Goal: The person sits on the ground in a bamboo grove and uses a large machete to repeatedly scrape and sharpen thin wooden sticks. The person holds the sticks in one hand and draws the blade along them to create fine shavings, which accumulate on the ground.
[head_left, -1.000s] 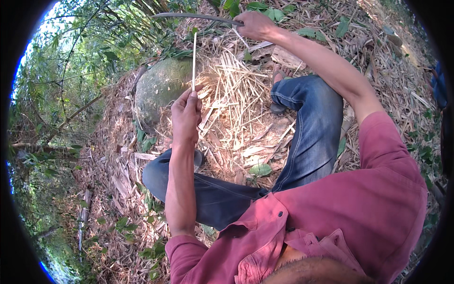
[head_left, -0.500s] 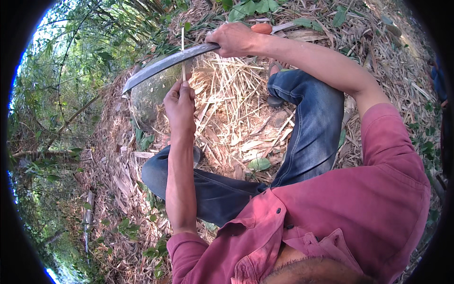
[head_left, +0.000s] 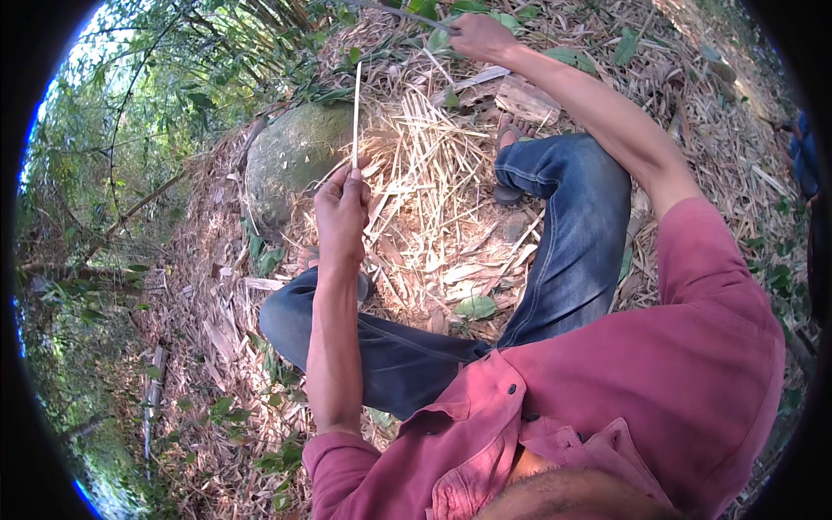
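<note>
My left hand point(head_left: 343, 208) is closed, pinching the lower end of a thin, pale strip point(head_left: 357, 113) that looks like split bamboo. The strip stands nearly straight away from my fingers. Farther off to the right, my right hand point(head_left: 483, 38) is wrapped round the handle of a long knife, which the fist hides. Its grey blade point(head_left: 400, 14) points left and runs out at the top edge, so the tip is out of sight. Blade and strip are apart. A heap of pale shavings and thin strips point(head_left: 433, 160) lies on the ground between my feet.
A large mossy rock point(head_left: 290, 160) sits just left of the strip. My bent legs in jeans point(head_left: 572, 234) frame the shavings. A piece of wood point(head_left: 527, 100) lies by my right foot. Dry leaf litter point(head_left: 225, 321) covers the ground, with green plants to the left.
The knife has left the strip, which it crossed before, and swung up and away to the right with my right hand. My left hand and the strip have shifted slightly right and nearer.
</note>
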`<control>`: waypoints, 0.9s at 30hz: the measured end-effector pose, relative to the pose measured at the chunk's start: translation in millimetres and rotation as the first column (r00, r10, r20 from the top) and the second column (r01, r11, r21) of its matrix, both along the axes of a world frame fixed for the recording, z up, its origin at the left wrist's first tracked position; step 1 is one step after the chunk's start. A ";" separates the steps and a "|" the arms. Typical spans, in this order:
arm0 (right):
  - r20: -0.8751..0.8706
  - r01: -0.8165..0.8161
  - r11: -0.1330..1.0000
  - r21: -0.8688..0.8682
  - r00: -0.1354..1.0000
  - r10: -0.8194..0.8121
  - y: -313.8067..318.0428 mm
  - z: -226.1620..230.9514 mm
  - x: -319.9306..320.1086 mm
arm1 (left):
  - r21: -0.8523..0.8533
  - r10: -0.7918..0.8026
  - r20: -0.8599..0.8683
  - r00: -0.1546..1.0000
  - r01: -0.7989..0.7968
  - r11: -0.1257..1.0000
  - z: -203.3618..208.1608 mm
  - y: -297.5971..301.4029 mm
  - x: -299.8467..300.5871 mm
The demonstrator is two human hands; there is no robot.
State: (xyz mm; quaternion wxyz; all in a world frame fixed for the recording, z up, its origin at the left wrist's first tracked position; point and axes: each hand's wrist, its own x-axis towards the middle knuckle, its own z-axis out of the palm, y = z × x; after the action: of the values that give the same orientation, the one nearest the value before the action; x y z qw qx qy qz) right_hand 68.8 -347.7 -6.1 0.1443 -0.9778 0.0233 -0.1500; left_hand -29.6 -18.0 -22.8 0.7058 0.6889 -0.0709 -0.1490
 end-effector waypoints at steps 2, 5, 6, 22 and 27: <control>0.019 -0.043 0.999 -0.022 0.999 0.044 -4.4 -1.2 -7.1 | 0.017 0.005 -0.023 1.000 -0.005 1.000 -5.7 -2.4 7.8; -0.100 -0.140 0.982 -0.124 0.987 0.128 42.4 10.0 -33.7 | -0.017 0.006 -0.079 0.997 -0.007 1.000 -8.5 -3.0 13.9; -0.103 -0.212 0.967 -0.139 0.975 0.199 59.1 10.4 -41.8 | -0.026 0.012 -0.082 0.997 -0.015 1.000 -9.1 -2.2 12.4; -0.063 -0.322 0.943 -0.086 0.946 0.318 61.6 8.7 -43.1 | -0.038 -0.040 -0.086 0.996 0.037 0.999 -3.9 -8.6 4.9; -0.115 -0.340 0.940 0.005 0.934 0.338 66.0 6.8 -39.4 | -0.143 -0.050 -0.106 0.993 0.035 0.989 0.7 -2.7 5.8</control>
State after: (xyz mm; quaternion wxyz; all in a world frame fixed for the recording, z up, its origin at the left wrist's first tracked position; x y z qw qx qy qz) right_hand 29.4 -281.7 0.7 0.1590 -0.9752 -0.1386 -0.0669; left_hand -23.8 -20.7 -22.1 0.7521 0.6267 -0.0572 -0.1959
